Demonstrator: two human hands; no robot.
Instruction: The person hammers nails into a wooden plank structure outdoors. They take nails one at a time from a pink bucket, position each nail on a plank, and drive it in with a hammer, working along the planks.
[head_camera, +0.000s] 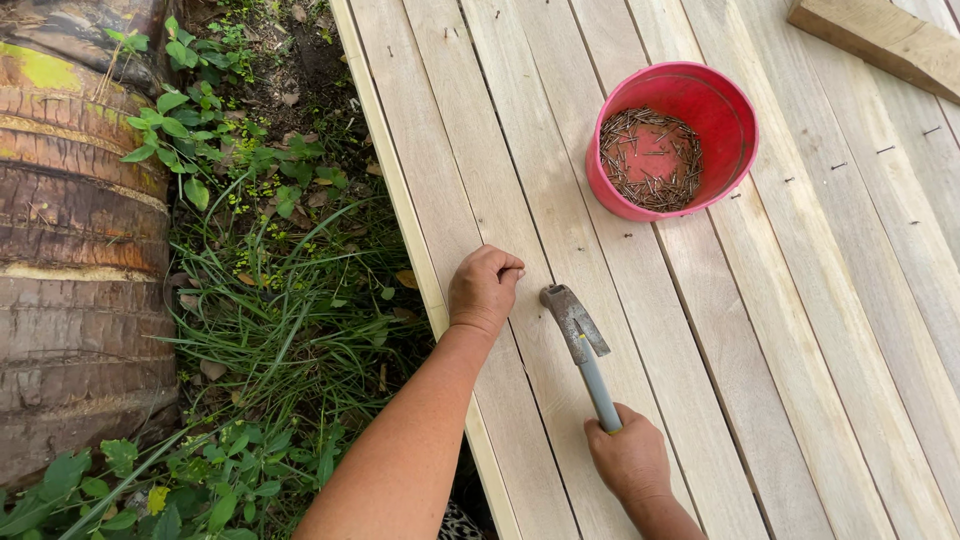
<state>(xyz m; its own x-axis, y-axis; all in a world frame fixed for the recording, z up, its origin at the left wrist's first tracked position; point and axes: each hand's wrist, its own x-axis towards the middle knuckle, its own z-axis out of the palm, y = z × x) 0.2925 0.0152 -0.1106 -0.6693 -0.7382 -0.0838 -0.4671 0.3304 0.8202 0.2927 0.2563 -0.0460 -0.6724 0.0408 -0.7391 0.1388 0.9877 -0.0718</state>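
head view: left hand is held clenched, fingertips pinched against pale wooden planks. right hand is closed round grey hammer, head rested on planks just beside left hand. pink bowl of nails is set well apart.

Soft even daylight, faint shadows, sharp focus, no glare, slight wide-angle stretch

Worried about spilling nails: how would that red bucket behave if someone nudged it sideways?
The red bucket would probably slide rather than tip: it looks squat and wide-mouthed, and its nails form a shallow layer low inside. The smooth planks likely offer little grip.
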